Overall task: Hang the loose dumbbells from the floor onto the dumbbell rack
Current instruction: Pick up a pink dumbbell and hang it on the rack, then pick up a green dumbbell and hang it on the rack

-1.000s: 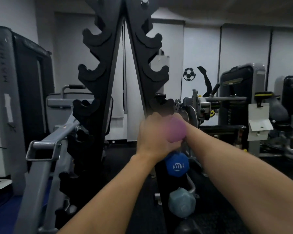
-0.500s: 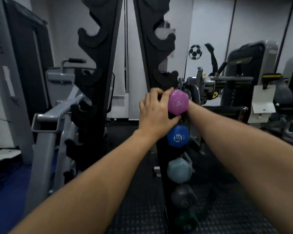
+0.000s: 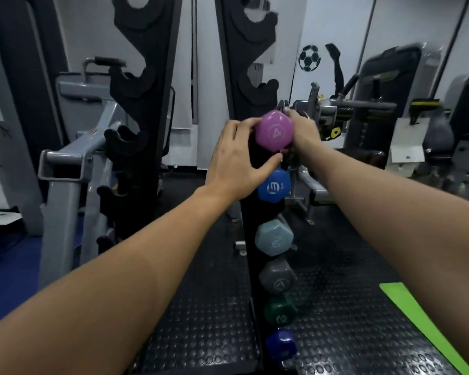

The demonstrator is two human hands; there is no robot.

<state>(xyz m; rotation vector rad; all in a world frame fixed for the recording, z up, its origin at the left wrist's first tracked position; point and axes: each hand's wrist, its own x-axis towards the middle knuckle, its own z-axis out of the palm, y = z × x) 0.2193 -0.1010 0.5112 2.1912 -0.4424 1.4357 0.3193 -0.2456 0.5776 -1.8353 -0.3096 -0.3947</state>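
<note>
A purple dumbbell (image 3: 274,131) marked 4 sits at a hook on the right upright of the black A-frame dumbbell rack (image 3: 236,63). My left hand (image 3: 236,163) cups its left side and underside, thumb below the head. My right hand (image 3: 303,131) presses on its right side, partly hidden behind the head. Below it on the same upright hang a blue dumbbell (image 3: 274,186), a pale teal dumbbell (image 3: 274,238), a grey dumbbell (image 3: 278,277), a dark green dumbbell (image 3: 279,311) and a dark blue dumbbell (image 3: 282,343).
The rack's left upright (image 3: 144,85) has bare hooks. A grey machine frame (image 3: 65,169) stands at the left. More gym machines (image 3: 385,85) stand behind at the right. The floor is black studded rubber (image 3: 206,320), with a green mat (image 3: 428,326) at lower right.
The view has tilted down, showing more racked dumbbells. The purple dumbbell has settled at its hook, and my left hand has slid from over the head to its left side.
</note>
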